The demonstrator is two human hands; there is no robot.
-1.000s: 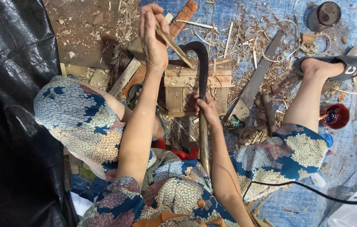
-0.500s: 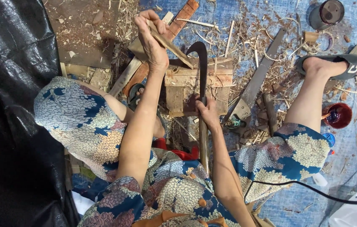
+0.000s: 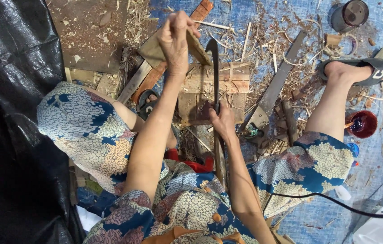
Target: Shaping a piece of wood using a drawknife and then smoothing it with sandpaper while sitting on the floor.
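Two hands work above a wooden block (image 3: 214,92); left hand (image 3: 175,38) clamps a flat wood strip (image 3: 197,47), right hand (image 3: 222,121) grips a curved knife (image 3: 214,68); shavings surround the block; carving seems unfinished.

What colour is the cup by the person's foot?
The cup beside the sandalled foot is dark red, seen clearly in the head view.

Curved knife (image 3: 214,72): dark, dull metal blade on a long, worn wooden handle. Strip (image 3: 197,45) held above it: pale, matt split wood. Chopping block (image 3: 214,92): rough, scarred timber. Sheet (image 3: 11,113) at left: glossy black plastic. Floor cover (image 3: 381,149) at right: matt blue woven tarpaulin, littered with dry curled shavings. Clothing (image 3: 83,126): soft printed cloth.
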